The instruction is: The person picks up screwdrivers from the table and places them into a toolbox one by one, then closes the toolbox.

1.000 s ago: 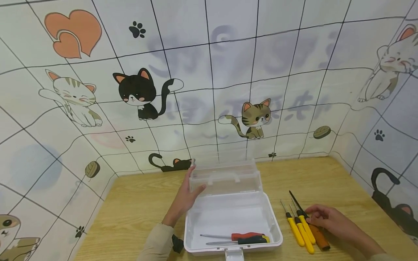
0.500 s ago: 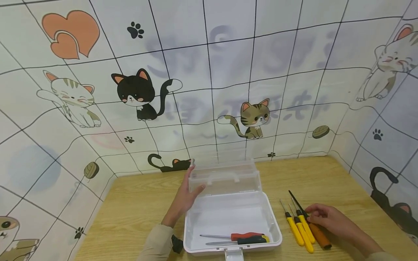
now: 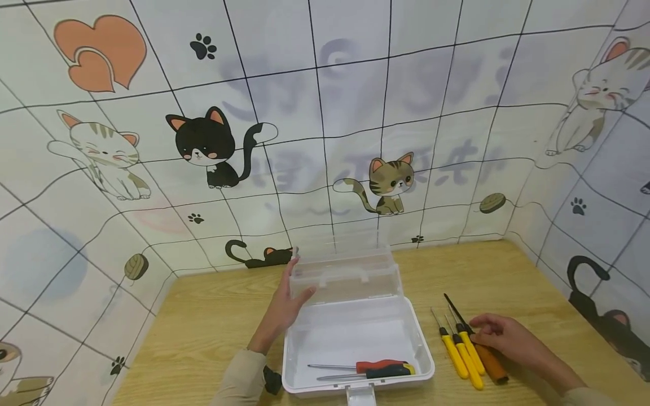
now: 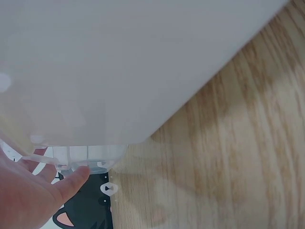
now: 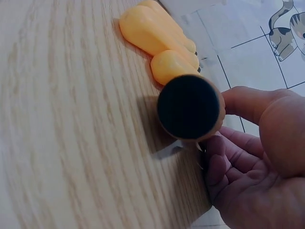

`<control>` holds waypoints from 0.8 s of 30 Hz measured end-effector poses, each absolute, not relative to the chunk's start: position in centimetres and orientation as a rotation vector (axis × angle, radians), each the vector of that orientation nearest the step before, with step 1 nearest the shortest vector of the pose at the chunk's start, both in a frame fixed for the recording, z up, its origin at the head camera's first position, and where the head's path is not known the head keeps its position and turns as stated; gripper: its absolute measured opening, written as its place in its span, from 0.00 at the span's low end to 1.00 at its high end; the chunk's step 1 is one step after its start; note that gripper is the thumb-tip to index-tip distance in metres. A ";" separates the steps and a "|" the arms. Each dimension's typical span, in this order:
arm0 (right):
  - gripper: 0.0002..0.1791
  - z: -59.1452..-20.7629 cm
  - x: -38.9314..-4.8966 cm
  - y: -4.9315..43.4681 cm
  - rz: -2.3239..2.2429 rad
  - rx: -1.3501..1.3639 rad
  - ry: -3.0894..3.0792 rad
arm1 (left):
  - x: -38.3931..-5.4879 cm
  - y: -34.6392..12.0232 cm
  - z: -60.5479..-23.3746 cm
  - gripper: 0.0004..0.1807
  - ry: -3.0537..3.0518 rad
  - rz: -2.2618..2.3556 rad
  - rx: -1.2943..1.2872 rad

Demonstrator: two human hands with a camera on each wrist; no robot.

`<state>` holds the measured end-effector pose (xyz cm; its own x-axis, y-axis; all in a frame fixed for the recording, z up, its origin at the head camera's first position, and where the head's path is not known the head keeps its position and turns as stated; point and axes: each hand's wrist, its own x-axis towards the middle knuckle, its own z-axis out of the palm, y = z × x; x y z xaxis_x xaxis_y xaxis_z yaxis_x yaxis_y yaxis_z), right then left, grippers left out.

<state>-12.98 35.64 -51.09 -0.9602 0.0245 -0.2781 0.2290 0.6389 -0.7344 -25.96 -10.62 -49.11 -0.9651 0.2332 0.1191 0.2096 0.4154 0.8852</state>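
An open white toolbox (image 3: 350,332) with a raised clear lid (image 3: 345,282) stands in the middle of the table. Inside, near its front wall, lie a red-handled screwdriver (image 3: 381,366) and a black-and-yellow one (image 3: 390,371). My left hand (image 3: 279,313) grips the lid's left side, thumb in front and fingers behind. At the right, my right hand (image 3: 508,340) pinches a brown-handled tool (image 3: 491,363) with a thin black shaft, its thumb against the handle in the right wrist view. Several yellow-handled screwdrivers (image 3: 466,356) lie just left of that tool, tips pointing away.
The wooden table (image 3: 218,321) meets a cat-patterned wall covering (image 3: 304,141) at the back and sides. A small black object (image 3: 272,381) sits by the box's front left corner. The box's white latch (image 3: 361,396) hangs down at the front.
The head view has turned slightly, so everything sits a little further left in it. Both hands keep their places on the lid and the brown-handled tool.
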 end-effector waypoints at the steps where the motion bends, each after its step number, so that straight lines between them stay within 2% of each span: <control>1: 0.23 -51.1 -13.0 35.6 -1.218 0.205 2.623 | -25.9 -10.6 -49.1 0.44 2.621 1.638 0.406; 24: 0.16 -51.3 -12.8 35.4 -1.158 0.218 2.721 | -26.3 -10.7 -49.5 0.42 2.633 1.624 0.410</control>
